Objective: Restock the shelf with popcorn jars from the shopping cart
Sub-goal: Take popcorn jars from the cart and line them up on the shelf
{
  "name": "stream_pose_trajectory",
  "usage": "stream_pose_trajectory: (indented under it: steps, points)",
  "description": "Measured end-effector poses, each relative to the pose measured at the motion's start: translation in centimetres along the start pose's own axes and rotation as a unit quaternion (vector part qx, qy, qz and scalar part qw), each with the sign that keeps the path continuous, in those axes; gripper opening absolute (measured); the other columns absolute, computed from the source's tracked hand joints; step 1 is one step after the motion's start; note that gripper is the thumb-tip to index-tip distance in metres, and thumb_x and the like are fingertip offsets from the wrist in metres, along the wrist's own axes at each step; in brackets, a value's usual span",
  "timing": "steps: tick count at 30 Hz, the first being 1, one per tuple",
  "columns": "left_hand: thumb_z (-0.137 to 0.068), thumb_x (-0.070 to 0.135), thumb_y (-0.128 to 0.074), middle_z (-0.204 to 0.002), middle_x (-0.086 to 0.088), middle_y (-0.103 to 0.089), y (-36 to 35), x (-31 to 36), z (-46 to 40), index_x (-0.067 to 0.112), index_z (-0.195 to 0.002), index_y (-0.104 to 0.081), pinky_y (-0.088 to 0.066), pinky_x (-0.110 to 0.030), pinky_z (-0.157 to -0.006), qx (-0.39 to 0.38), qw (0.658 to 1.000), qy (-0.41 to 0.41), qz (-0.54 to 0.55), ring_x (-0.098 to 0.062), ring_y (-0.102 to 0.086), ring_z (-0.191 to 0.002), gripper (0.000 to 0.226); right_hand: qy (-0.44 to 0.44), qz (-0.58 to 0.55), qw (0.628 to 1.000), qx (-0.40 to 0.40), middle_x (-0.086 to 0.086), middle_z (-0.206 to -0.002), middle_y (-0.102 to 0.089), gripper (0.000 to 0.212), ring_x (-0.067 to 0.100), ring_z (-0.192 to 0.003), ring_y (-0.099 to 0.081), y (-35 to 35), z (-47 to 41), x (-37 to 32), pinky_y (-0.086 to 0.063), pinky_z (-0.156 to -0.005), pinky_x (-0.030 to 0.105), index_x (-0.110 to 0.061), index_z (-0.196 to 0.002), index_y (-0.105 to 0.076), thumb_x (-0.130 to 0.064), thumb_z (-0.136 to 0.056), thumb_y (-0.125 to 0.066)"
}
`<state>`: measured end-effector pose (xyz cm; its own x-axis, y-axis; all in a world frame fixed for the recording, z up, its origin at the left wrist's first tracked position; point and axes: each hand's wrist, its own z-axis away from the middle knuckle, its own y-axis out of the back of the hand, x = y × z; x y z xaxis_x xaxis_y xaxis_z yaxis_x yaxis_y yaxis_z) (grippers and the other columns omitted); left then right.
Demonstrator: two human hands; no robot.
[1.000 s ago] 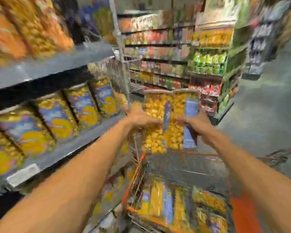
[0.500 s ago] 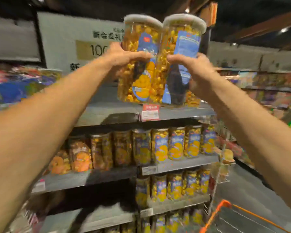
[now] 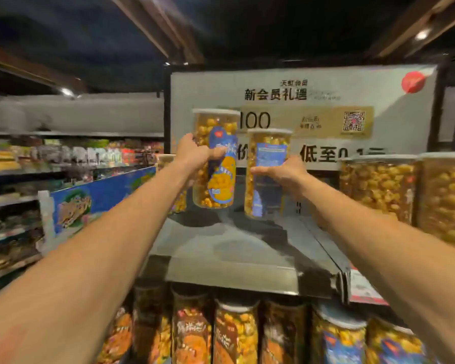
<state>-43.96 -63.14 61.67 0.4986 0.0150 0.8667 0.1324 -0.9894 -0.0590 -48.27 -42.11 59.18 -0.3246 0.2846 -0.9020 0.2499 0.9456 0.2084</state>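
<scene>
Two jars, one [image 3: 216, 164] clasped in the left hand [image 3: 195, 156] and one [image 3: 267, 174] in the right [image 3: 284, 174], could be knocked together or dropped short of the shelf [image 3: 234, 248] below each grip.

Behind the aisle — signage and snacks

We see a white promotional sign [image 3: 326, 101] reading 100, a blue display box [image 3: 95, 198] left — blurred snack shelves [image 3: 50, 158] beyond.
</scene>
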Motion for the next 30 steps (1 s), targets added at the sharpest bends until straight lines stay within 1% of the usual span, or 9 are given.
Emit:
stream_pose_trajectory:
  steps: [2, 6, 10, 13, 16, 20, 24, 27, 30]
  points:
    - [-0.081, -0.01, -0.073, -0.109, -0.02, -0.071, -0.6, -4.2, -2.7, -0.006, -0.107, -0.062, -0.06, -0.047, -0.083, -0.022, 0.999, 0.039, -0.011, -0.019, -0.071, -0.075, 0.029, -0.04, 0.051, 0.998, 0.011, 0.005, -0.114, -0.073, 0.142, 0.024, -0.102, -0.072, -1.6, -4.1, 4.5, -0.06, -0.089, 0.045, -0.018, -0.119, -0.065, -0.076, 0.009, -0.081]
    - [-0.089, -0.008, -0.065, -0.102, -0.015, -0.07, -1.3, -10.8, -6.3, 0.009, -0.097, -0.056, -0.059, -0.026, -0.056, -0.031, 0.995, 0.092, -0.031, -0.01, -0.067, -0.069, 0.021, -0.062, 0.085, 0.994, 0.011, 0.009, -0.135, -0.057, 0.127, 0.032, -0.123, -0.058, -4.9, -7.2, 6.7, -0.054, -0.099, 0.05, -0.009, -0.142, -0.035, -0.053, -0.041, -0.098]
    - [-0.088, -0.003, -0.069, -0.12, -0.016, -0.066, -1.0, -14.1, -10.8, 0.011, -0.114, -0.051, -0.06, -0.046, -0.08, -0.06, 0.992, 0.105, -0.019, -0.025, -0.069, -0.095, 0.034, -0.081, 0.112, 0.99, -0.005, 0.018, -0.16, -0.027, 0.142, 0.039, -0.144, -0.036, -7.2, -9.9, 6.8, -0.042, -0.112, 0.053, -0.012, -0.158, -0.003, -0.042, -0.056, -0.097]
    - [-0.079, 0.016, -0.081, -0.147, -0.016, -0.049, -0.1, -16.2, -13.7, 0.014, -0.155, -0.001, -0.05, -0.055, -0.101, -0.078, 0.985, 0.152, -0.031, -0.031, -0.058, -0.124, 0.11, -0.105, 0.137, 0.985, -0.026, 0.018, -0.156, -0.029, 0.138, 0.04, -0.141, -0.039, -8.2, -10.6, 7.5, -0.044, -0.109, 0.053, -0.014, -0.156, -0.003, -0.031, -0.054, -0.095]
    - [-0.048, 0.053, -0.088, -0.16, -0.009, -0.031, 1.4, -21.7, -19.5, 0.031, -0.149, 0.029, -0.043, -0.057, -0.108, -0.079, 0.976, 0.186, -0.084, -0.031, -0.044, -0.138, 0.156, -0.108, 0.16, 0.98, -0.056, 0.016, -0.155, -0.035, 0.146, 0.038, -0.14, -0.042, -8.7, -11.0, 7.9, -0.046, -0.108, 0.053, -0.014, -0.155, -0.008, -0.037, -0.041, -0.096]
    - [-0.071, 0.049, -0.077, -0.149, -0.011, -0.047, 1.6, -18.2, -16.8, 0.031, -0.156, 0.011, -0.047, -0.052, -0.105, -0.049, 0.979, 0.154, -0.126, -0.032, -0.054, -0.129, 0.123, -0.103, 0.227, 0.969, -0.001, 0.019, -0.16, -0.022, 0.133, 0.038, -0.149, -0.023, -9.6, -10.9, 8.1, -0.032, -0.118, 0.049, -0.012, -0.156, -0.019, -0.055, -0.054, -0.092]
    - [-0.095, 0.018, -0.065, -0.152, -0.014, -0.042, 1.1, -16.8, -15.4, 0.012, -0.156, 0.019, -0.039, -0.046, -0.112, -0.065, 0.971, 0.166, -0.161, -0.033, -0.045, -0.136, 0.103, -0.082, 0.13, 0.988, -0.031, 0.012, -0.135, -0.063, 0.077, 0.027, -0.12, -0.062, -9.9, -11.0, 7.0, -0.052, -0.099, 0.041, -0.016, -0.127, -0.061, -0.031, -0.058, -0.094]
    - [-0.069, 0.038, -0.089, -0.161, -0.015, -0.025, 0.3, -17.2, -15.0, 0.013, -0.153, 0.026, -0.036, -0.048, -0.115, -0.061, 0.961, 0.193, -0.191, -0.033, -0.033, -0.145, 0.144, -0.077, 0.208, 0.974, 0.043, 0.014, -0.14, -0.052, 0.118, 0.033, -0.126, -0.055, -10.1, -10.1, 7.1, -0.049, -0.097, 0.046, -0.011, -0.143, -0.037, -0.06, -0.051, -0.092]
    - [-0.068, 0.038, -0.089, -0.158, -0.025, -0.024, -0.4, -17.9, -14.4, 0.006, -0.156, 0.01, -0.039, -0.046, -0.109, -0.003, 0.941, 0.164, -0.297, -0.039, -0.034, -0.143, 0.137, -0.128, 0.252, 0.959, 0.028, 0.021, -0.163, -0.016, 0.145, 0.041, -0.149, -0.023, -10.9, -10.6, 7.4, -0.03, -0.117, 0.054, -0.01, -0.159, -0.004, -0.069, -0.054, -0.085]
